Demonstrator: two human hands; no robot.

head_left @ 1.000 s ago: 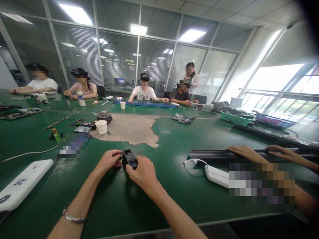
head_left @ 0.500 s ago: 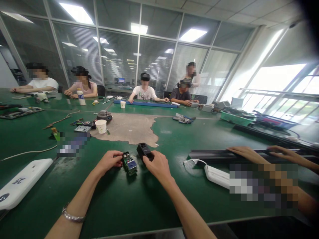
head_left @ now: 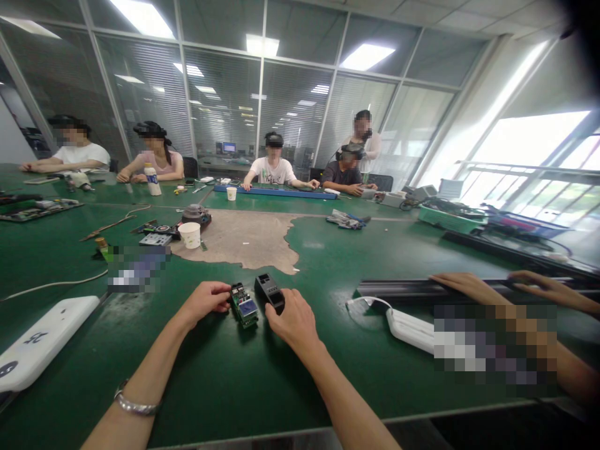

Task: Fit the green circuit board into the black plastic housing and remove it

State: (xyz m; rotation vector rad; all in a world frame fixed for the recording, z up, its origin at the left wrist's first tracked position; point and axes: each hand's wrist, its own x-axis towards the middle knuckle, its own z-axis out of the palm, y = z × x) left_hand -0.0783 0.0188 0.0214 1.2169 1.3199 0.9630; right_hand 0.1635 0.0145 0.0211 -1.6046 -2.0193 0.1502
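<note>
A small green circuit board assembly [head_left: 244,307] with a grey-blue display lies in front of me on the green table [head_left: 262,387]. My left hand [head_left: 212,300] grips its left edge between thumb and fingers. Just to its right is a black plastic housing [head_left: 268,289] with slots in its far end. My right hand [head_left: 294,317] holds this housing by its near right side, the fingers partly hidden behind it. Board and housing are side by side, with a narrow gap between them.
A paper cup [head_left: 189,235] and loose electronic parts stand ahead on a bare brown patch [head_left: 244,234]. At left lies a white power bank [head_left: 47,344]. To the right, a co-worker's hands [head_left: 464,289] rest on a long black bar [head_left: 394,290]. Several people sit across the table.
The black housing has shifted slightly left and been turned, with my right hand moving along. My left hand and the board have hardly moved.
</note>
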